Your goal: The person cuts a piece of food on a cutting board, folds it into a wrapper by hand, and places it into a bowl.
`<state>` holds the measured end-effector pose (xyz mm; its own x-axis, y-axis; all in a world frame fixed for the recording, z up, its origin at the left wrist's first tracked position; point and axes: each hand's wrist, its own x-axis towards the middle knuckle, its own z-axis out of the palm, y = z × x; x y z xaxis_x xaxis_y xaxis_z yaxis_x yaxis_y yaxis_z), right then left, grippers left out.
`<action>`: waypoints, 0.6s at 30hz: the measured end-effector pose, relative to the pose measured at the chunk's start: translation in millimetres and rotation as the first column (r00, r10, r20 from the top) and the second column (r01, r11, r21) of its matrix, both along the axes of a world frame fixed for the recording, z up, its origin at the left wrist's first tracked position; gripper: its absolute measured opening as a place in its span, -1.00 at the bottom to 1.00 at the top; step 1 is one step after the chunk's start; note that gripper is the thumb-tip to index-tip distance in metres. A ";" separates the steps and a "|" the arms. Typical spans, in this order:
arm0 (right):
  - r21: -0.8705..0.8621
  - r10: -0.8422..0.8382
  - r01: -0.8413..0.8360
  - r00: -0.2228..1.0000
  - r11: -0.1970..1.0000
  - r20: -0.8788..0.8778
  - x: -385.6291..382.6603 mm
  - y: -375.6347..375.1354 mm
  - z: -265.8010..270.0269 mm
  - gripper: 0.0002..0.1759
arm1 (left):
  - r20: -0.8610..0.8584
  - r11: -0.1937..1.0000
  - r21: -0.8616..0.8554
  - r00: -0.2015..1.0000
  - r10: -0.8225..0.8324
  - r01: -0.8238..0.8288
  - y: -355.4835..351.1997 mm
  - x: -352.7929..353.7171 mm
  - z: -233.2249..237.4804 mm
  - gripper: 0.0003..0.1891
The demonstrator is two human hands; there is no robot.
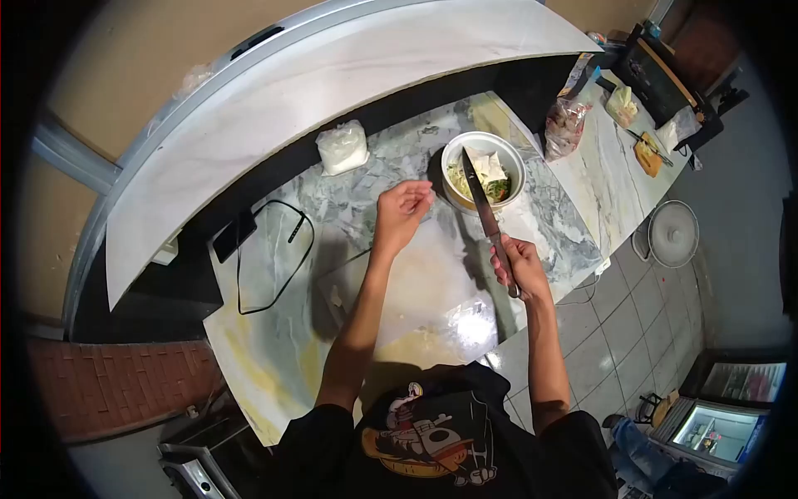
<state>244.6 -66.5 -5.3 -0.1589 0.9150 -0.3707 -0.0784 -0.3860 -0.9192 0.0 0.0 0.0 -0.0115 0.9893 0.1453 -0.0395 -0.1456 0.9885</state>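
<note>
My right hand (521, 264) is wrapped around the brown handle of a large kitchen knife (477, 188). Its blade points away from me and passes over a white bowl (519, 185). Inside the bowl lie shredded pale and green vegetables (496, 190) with bits of orange, and white pieces (485, 163) on top. To the left of the bowl, my left hand (403, 214) hovers with loosely bent fingers and nothing in it. Below both hands a translucent cutting board (416, 270) lies on the marbled table, shining where light strikes it.
A bag of white powder (342, 148) stands near the raised counter ledge (332, 66). A black cable (264, 309) loops at the left beside a dark phone-like object (234, 236). On the right table sits a plastic bag (567, 129); a lidded pot (673, 234) is on the floor.
</note>
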 end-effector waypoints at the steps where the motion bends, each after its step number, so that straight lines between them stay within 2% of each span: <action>1: -0.039 -0.034 0.031 0.996 0.999 -0.078 1.1 -0.6 -2.6 -0.59 | -0.013 0.999 -0.043 1.000 -0.001 0.001 -6.8 -1.2 -6.3 -0.76; 5: -0.098 -0.139 0.115 0.948 0.988 -0.285 -10.4 4.3 -2.7 -0.57 | -0.045 0.995 -0.104 0.999 0.003 -0.007 -20.8 -14.2 -10.4 -0.80; 6: -0.105 -0.140 0.114 0.951 0.988 -0.277 -9.0 2.5 -5.1 -0.57 | -0.038 0.994 -0.112 0.999 0.004 -0.008 -26.3 -11.5 -13.0 -0.80; 8: -0.240 -0.233 0.145 0.889 0.960 -0.394 -9.7 4.0 -13.5 -0.59 | -0.014 0.992 -0.125 1.000 -0.018 0.016 -31.2 -7.2 -16.0 -0.82; 11: -0.262 -0.272 0.163 0.842 0.951 -0.466 -15.2 -6.3 -16.4 -0.60 | 0.004 0.990 -0.126 0.998 -0.070 0.070 -33.0 -2.2 -22.8 -0.82; 13: -0.281 -0.262 0.132 0.826 0.951 -0.500 -5.1 -16.3 -28.3 -0.60 | -0.003 0.988 -0.124 0.996 -0.089 0.088 -33.9 -0.6 -23.3 -0.81; 15: -0.365 -0.264 0.005 0.700 0.931 -0.663 6.8 -31.2 -35.1 -0.61 | -0.032 0.984 -0.133 0.992 -0.123 0.118 -34.1 1.4 -20.6 -0.81; 17: -0.414 -0.311 0.023 0.699 0.910 -0.644 16.2 -48.0 -29.3 -0.61 | -0.024 0.982 -0.139 0.991 -0.129 0.124 -34.5 2.8 -22.6 -0.81; 18: -0.438 -0.338 0.015 0.661 0.899 -0.670 23.9 -56.2 -28.9 -0.61 | -0.020 0.980 -0.148 0.991 -0.136 0.131 -35.0 3.2 -23.5 -0.80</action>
